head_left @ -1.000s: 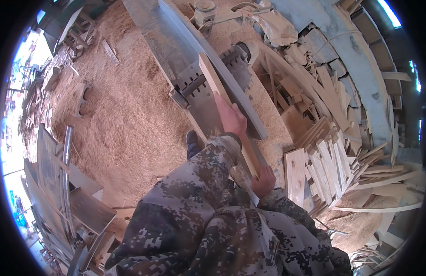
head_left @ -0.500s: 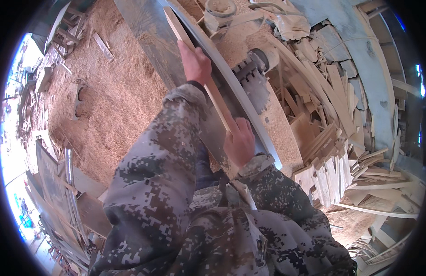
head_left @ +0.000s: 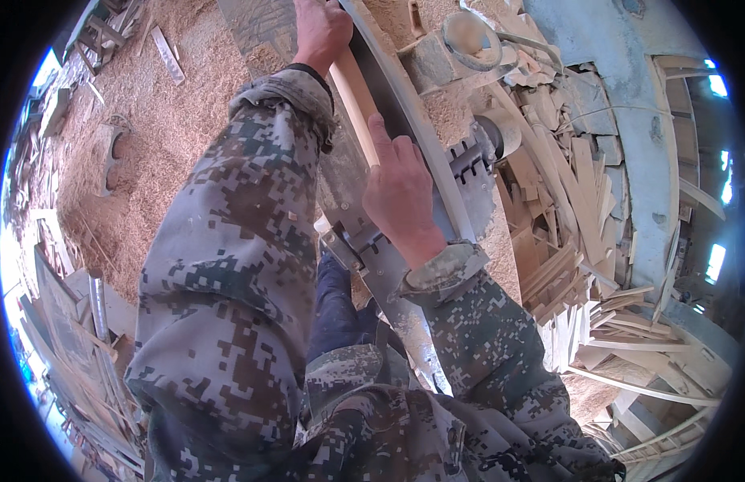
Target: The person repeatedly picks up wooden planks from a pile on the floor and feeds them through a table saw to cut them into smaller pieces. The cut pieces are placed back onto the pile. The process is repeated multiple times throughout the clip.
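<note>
A pale wooden strip point(head_left: 356, 100) lies along a grey metal machine table point(head_left: 340, 183), beside a long raised metal fence point(head_left: 405, 112). At the top of the view my left hand point(head_left: 320, 34) is closed around the strip's far part; some of its fingers are cut off by the frame edge. My right hand point(head_left: 401, 193) grips the strip's near end, with the thumb stretched along the wood and the other fingers bent, partly hidden. Both forearms are in camouflage sleeves. By the table's near part, a slotted metal piece point(head_left: 364, 237) shows next to my right wrist.
Sawdust and shavings point(head_left: 180, 153) cover the floor at left. Right of the fence are a toothed metal bracket point(head_left: 469, 161) and a round cylindrical part point(head_left: 501, 135). Piled wood offcuts point(head_left: 565, 273) lie farther right, before a bluish-grey wall point(head_left: 646, 145). Boards point(head_left: 63, 321) lean at lower left.
Both hands and the strip have moved forward along the fence, away from my body. More of the machine's near table now shows behind my right hand.
</note>
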Action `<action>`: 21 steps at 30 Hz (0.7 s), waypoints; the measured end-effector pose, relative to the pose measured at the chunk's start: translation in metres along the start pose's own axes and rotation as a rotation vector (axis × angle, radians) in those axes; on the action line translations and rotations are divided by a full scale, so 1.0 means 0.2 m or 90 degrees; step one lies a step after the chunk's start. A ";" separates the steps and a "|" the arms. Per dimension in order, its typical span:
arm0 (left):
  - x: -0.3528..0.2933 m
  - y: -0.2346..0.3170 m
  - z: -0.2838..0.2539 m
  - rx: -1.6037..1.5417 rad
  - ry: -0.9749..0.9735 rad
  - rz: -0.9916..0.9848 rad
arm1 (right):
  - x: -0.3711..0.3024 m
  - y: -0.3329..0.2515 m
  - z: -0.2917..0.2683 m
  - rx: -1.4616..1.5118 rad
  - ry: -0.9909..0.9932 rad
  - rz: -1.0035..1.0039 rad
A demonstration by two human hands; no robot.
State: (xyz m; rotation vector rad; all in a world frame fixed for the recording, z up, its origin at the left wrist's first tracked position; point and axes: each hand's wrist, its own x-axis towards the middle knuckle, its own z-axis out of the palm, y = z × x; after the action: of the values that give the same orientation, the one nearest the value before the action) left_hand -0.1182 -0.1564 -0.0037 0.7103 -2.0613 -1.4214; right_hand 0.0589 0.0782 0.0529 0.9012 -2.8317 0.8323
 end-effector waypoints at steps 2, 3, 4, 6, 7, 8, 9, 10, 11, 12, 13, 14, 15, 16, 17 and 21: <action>-0.06 0.03 0.01 0.001 0.004 -0.019 | -0.05 0.00 -0.02 0.002 0.003 -0.004; -0.13 0.06 0.02 -0.021 0.008 -0.016 | -0.10 0.01 -0.04 -0.004 -0.029 0.015; -0.23 0.08 0.03 -0.041 0.012 -0.013 | -0.17 0.01 -0.06 -0.005 -0.042 0.016; -0.45 0.13 0.03 -0.096 -0.006 -0.047 | -0.34 0.04 -0.14 -0.001 -0.058 0.009; -0.58 0.16 0.04 -0.132 -0.031 -0.082 | -0.45 0.04 -0.19 0.002 -0.060 0.005; -0.73 0.19 0.06 -0.099 0.040 0.008 | -0.57 0.05 -0.24 -0.004 -0.049 0.007; -0.87 0.22 0.07 -0.064 0.081 0.050 | -0.71 0.05 -0.29 -0.007 -0.039 0.018; -1.03 0.24 0.08 -0.061 0.079 0.068 | -0.86 0.07 -0.35 -0.005 -0.043 0.028; -1.22 0.27 0.08 -0.058 0.034 0.023 | -1.01 0.08 -0.41 -0.001 -0.046 0.046; -1.38 0.30 0.09 -0.072 0.032 0.027 | -1.16 0.11 -0.47 -0.012 -0.062 0.054; -1.56 0.34 0.09 -0.088 0.029 0.031 | -1.33 0.13 -0.52 -0.023 -0.078 0.065; -1.72 0.37 0.08 -0.080 0.012 0.016 | -1.49 0.16 -0.58 -0.018 -0.071 0.066; -1.88 0.41 0.08 -0.073 0.006 0.021 | -1.65 0.18 -0.62 -0.014 -0.062 0.070; -2.05 0.45 0.08 -0.079 -0.002 0.009 | -1.82 0.20 -0.67 -0.006 -0.062 0.086; -2.22 0.49 0.07 -0.085 -0.010 -0.004 | -1.97 0.22 -0.72 -0.008 -0.052 0.071; -2.79 0.68 0.05 -0.093 -0.054 -0.079 | -2.51 0.26 -0.89 -0.032 -0.018 0.137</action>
State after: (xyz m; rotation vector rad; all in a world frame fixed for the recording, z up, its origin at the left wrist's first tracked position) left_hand 0.2611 0.2727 0.0494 0.7390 -1.9816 -1.6790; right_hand 0.4260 0.4656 0.0742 0.6137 -2.9977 0.7698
